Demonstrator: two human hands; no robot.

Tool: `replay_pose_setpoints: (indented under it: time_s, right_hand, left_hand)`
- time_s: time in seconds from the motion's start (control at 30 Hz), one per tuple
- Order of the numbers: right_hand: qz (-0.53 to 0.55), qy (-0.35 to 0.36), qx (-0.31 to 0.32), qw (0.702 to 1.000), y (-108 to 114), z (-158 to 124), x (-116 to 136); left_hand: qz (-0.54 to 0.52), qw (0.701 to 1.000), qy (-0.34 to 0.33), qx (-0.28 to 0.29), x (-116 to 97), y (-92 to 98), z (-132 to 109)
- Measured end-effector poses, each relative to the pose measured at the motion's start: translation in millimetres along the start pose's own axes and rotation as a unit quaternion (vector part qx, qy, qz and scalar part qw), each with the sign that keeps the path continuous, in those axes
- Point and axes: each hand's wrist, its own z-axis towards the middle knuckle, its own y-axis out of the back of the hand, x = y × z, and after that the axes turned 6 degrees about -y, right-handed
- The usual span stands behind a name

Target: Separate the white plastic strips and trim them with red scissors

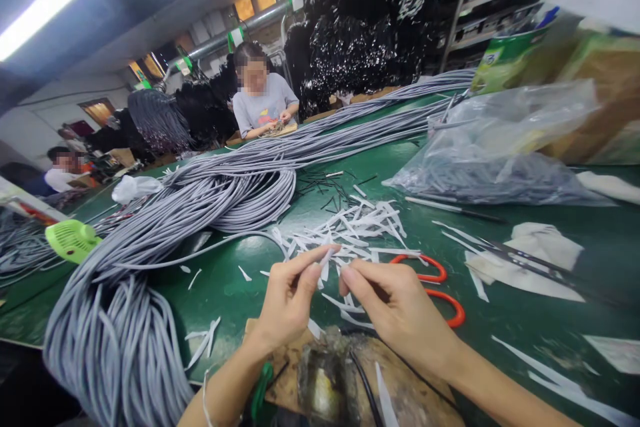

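Observation:
My left hand point(289, 287) is closed in a pinch, thumb against forefinger, with a small white strip point(327, 258) showing at the fingertips. Just to its right, my right hand point(395, 290) is also pinched; whatever its fingertips hold, if anything, is too small to make out. Both hands hover over a loose pile of white strips point(370, 219). A grey cable point(245, 235) curves from the large bundle and passes out of sight behind my left hand. Red-handled scissors point(457, 310) lie partly hidden behind my right hand.
A thick grey cable bundle point(145, 247) runs across the green table point(225, 303). Below my hands sits a wooden board with a metal block point(325, 383). A plastic bag point(505, 167), tweezers point(530, 257) and a green fan point(73, 240) lie around. A co-worker point(265, 93) sits opposite.

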Motion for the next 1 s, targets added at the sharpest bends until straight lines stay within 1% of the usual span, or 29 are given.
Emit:
replay_pose_setpoints:
  time_s: [0.1,0.17,0.27,0.33,0.37,0.43,0.53,0.6,0.67,0.77,0.83,0.93,1.0]
  right_hand:
    - [0.01,0.006,-0.021,1.0,-5,-2,-2]
    - [0.017,0.01,-0.04,0.999,-8,-3,-3]
    - [0.032,-0.009,-0.079,0.996,-10,-3,-6]
    - [0.043,-0.033,-0.121,0.991,-7,-1,-7]
    - [0.039,-0.041,-0.14,0.988,-5,0,-7]
    - [0.005,-0.029,-0.158,0.987,0,2,-7]
    - [-0.055,0.019,-0.168,0.984,4,4,-5]
    - [-0.063,0.028,-0.174,0.982,3,4,-5]
    - [-0.052,0.012,-0.156,0.986,2,4,-6]
    - [-0.008,-0.02,-0.097,0.995,0,4,-7]
    - [0.012,-0.036,-0.078,0.996,0,4,-7]
    - [-0.002,-0.047,-0.102,0.994,-1,3,-5]
    - [-0.045,-0.025,-0.134,0.99,-2,1,-4]
  left_hand:
    - [-0.001,1.0,0.0,0.004,-1,-2.2,0]
    - [-0.004,1.0,0.008,0.016,-2,-4.8,0]
    - [0.0,0.998,0.02,0.056,-3,-9.6,-3]
    - [0.01,0.995,0.025,0.091,-4,-11.7,-5]
    - [0.014,0.994,0.029,0.1,-4,-12.0,-6]
    - [0.003,0.995,0.044,0.085,-4,-10.8,-6]
    - [-0.042,0.996,0.072,0.033,-2,-6.6,-3]
    - [-0.059,0.994,0.083,0.025,-1,-4.3,-1]
    - [-0.056,0.994,0.085,0.029,-1,-3.2,0]
    - [-0.031,0.997,0.066,0.03,-3,-3.7,-1]
    - [0.003,0.998,0.047,0.03,-4,-5.1,-2]
    - [0.069,0.997,0.026,0.029,-3,-8.9,-4]
    - [0.121,0.992,0.011,0.02,-2,-12.1,-5]
